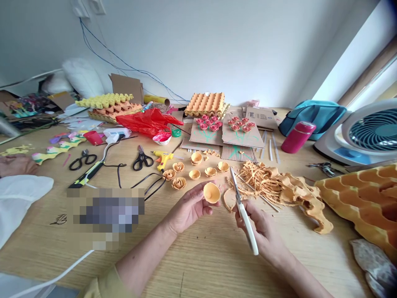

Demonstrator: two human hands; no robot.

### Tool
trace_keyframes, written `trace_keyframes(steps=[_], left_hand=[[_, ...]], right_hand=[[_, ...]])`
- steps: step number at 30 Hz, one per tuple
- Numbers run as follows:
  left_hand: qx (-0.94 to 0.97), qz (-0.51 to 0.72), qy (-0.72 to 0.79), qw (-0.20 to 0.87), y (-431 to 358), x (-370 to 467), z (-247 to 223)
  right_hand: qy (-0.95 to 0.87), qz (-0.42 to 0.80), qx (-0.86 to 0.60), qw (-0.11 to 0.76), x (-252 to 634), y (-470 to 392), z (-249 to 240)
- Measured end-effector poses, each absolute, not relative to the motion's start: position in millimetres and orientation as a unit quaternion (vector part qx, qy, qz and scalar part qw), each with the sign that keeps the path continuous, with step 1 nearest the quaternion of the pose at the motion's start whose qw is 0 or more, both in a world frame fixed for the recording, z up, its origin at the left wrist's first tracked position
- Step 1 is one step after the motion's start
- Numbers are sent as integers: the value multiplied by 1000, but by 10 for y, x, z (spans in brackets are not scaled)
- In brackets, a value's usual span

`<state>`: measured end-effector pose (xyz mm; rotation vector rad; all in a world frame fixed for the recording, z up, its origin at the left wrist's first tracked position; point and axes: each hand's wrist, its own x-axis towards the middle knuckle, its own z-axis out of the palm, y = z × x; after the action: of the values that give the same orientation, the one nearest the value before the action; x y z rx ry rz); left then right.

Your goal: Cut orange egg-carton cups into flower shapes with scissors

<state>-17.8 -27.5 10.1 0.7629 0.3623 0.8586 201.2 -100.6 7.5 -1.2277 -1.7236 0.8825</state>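
My left hand (194, 207) is closed on a small orange egg-carton cup (212, 193), its hollow turned toward me. White-handled scissors (245, 219) are in my right hand (259, 223), the blades pointing up and away from me. A thin curved carton strip (228, 200) lies between the cup and the blades. Just beyond my hands are several trimmed cups, among them a single cup (194, 174) and a stacked one (196, 157). Carton roses (179, 183) sit to their left. Beside the scissors spreads a heap of carton trimmings (263, 180).
A yellow glue gun (163, 159) and black scissors (142, 158) lie left of the cups. Cardboard panels with pink flowers (206, 130) stand behind. At right are an egg tray (362, 198), a pink bottle (298, 137) and a fan (362, 128). Another person's hand (17, 165) rests far left.
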Motion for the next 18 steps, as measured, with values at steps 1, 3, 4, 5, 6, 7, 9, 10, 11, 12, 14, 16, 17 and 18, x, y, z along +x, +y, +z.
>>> trace_keyframes(steps=[1,3,4,5,6,7,9,10,11,12,14,16,17,18], left_hand=[[353,399,169,829,-274,-177,105],[348,395,170,833,-268,-178,108],[348,395,171,833,-264,-180,104],[351,397,172,831,-259,-181,99],[356,400,175,826,-255,-183,92],[365,405,178,819,-252,-184,85],[389,416,190,799,-253,-186,76],[404,425,199,785,-257,-186,77],[418,433,210,770,-261,-186,80],[432,440,222,755,-266,-185,85],[454,454,244,727,-275,-181,98],[473,465,255,704,-278,-173,104],[481,470,257,694,-277,-168,102],[487,475,258,686,-275,-162,99]], right_hand=[[-687,353,-487,407,2008,-1011,78],[-690,356,-489,397,2004,-1016,81],[-690,359,-491,392,2003,-1016,79],[-689,363,-491,389,2003,-1014,76],[-686,369,-492,388,2003,-1011,71],[-682,376,-494,388,2002,-1007,65],[-672,383,-505,383,1999,-1000,50],[-671,380,-512,378,1996,-997,43],[-675,372,-518,371,1992,-994,38],[-682,361,-522,363,1988,-992,35],[-706,328,-522,348,1977,-990,38],[-732,288,-520,333,1965,-989,52],[-745,267,-516,327,1958,-989,61],[-759,246,-511,321,1951,-989,71]])
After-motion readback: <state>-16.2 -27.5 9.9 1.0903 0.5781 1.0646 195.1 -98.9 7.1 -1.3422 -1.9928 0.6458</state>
